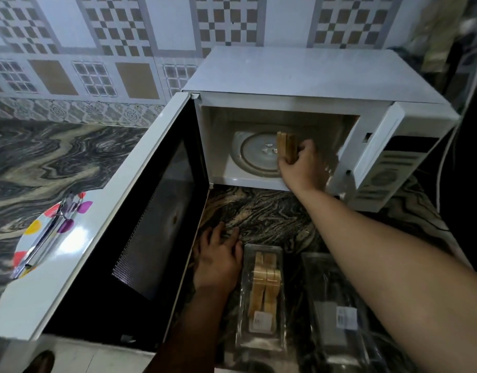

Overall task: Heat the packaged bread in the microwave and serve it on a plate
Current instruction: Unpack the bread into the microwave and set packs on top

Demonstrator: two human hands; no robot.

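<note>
Inside the open white microwave (pixel 299 84), the right hand (pixel 302 168) holds brown bread slices (pixel 285 149) upright, fingers pinching them, above the round glass turntable (pixel 256 154). Loading is the step in hand; next, probably lay them flat. The left hand (pixel 218 262) rests with fingers spread on the marbled stone counter (pixel 264 214), beside a clear plastic bread pack (pixel 263 294). Patterned tiles (pixel 97 49) cover the wall.

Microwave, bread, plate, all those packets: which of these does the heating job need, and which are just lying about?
For the job:
- microwave, door open
- bread held by the right hand over the turntable
- bread tray on the counter, beside the left hand
- plate for serving

Just lying about:
- tongs on the plate
- empty clear tray
- cables
</note>
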